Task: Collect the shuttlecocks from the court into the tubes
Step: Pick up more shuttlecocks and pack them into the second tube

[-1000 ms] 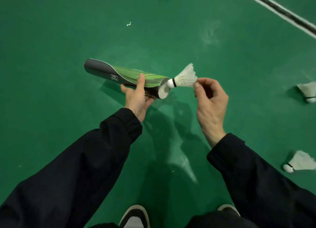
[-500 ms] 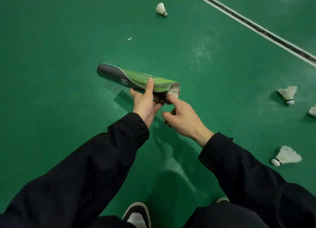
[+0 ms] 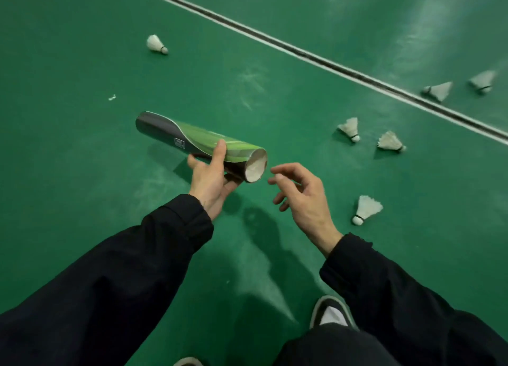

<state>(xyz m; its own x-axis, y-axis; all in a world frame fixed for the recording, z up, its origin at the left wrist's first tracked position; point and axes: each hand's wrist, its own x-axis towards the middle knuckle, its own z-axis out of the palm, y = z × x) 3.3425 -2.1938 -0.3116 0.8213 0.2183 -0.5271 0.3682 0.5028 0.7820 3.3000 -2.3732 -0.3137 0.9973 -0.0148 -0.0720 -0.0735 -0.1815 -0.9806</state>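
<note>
Left hand (image 3: 210,180): the green-and-black cardboard shuttlecock tube (image 3: 198,143) is gripped, thumb laid on top.
Right hand (image 3: 301,194): nothing is held; fingers (image 3: 280,170) loosely spread beside the tube's mouth.

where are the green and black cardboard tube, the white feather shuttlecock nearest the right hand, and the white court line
green and black cardboard tube (image 3: 192,139): head view, on its green printed side
white feather shuttlecock nearest the right hand (image 3: 367,208): head view, on its feather skirt
white court line (image 3: 316,58): head view, mid-stripe

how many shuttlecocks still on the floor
6: one far left, two beyond the line, two just before it, one nearest the right hand. More may lie out of view.
</note>
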